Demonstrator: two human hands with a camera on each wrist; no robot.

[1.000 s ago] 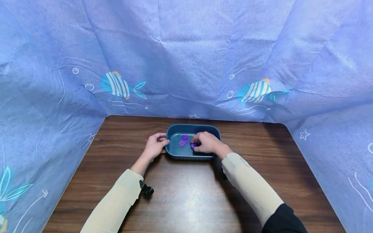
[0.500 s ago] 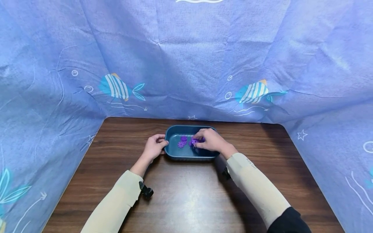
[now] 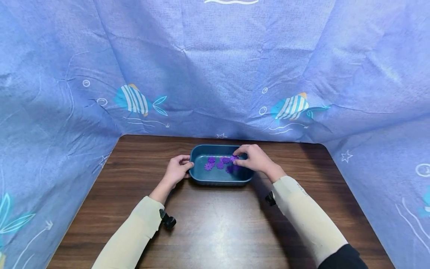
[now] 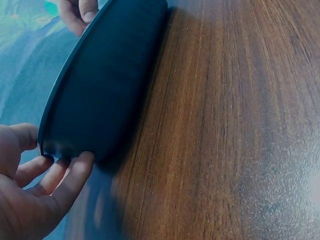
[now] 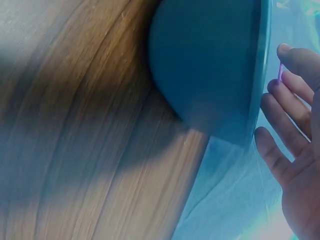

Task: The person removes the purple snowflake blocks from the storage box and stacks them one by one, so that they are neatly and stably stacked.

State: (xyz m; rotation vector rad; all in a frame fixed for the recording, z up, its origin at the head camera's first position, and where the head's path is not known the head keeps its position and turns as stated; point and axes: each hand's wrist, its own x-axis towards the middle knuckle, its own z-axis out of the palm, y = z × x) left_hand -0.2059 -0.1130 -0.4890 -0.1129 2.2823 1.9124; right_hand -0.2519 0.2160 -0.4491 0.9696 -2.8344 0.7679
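Note:
A dark teal oblong plastic bin (image 3: 220, 183) stands near the back of the table. My left hand (image 3: 176, 170) holds its left end, thumb at the rim and the other fingers against the outer wall (image 4: 90, 95). Several purple notched plastic discs (image 3: 209, 166) lie loose on the bin floor. Over the bin's right end, my right hand (image 3: 256, 159) pinches one such purple disc (image 3: 234, 158) between thumb and fingers. In the right wrist view that disc (image 5: 280, 73) shows edge-on as a thin purple strip above the rim. The right hand partly hides the bin's right end.
The brown wood-grain table (image 3: 208, 224) carries the bin, with its back edge close behind. A blue fish-print cloth (image 3: 215, 74) hangs round the back and sides. Small black cameras (image 3: 169, 222) sit at both wrists.
The right hand has moved right and slightly up with a purple disc in its fingers, uncovering more discs in the bin. The left hand stays on the bin's left end.

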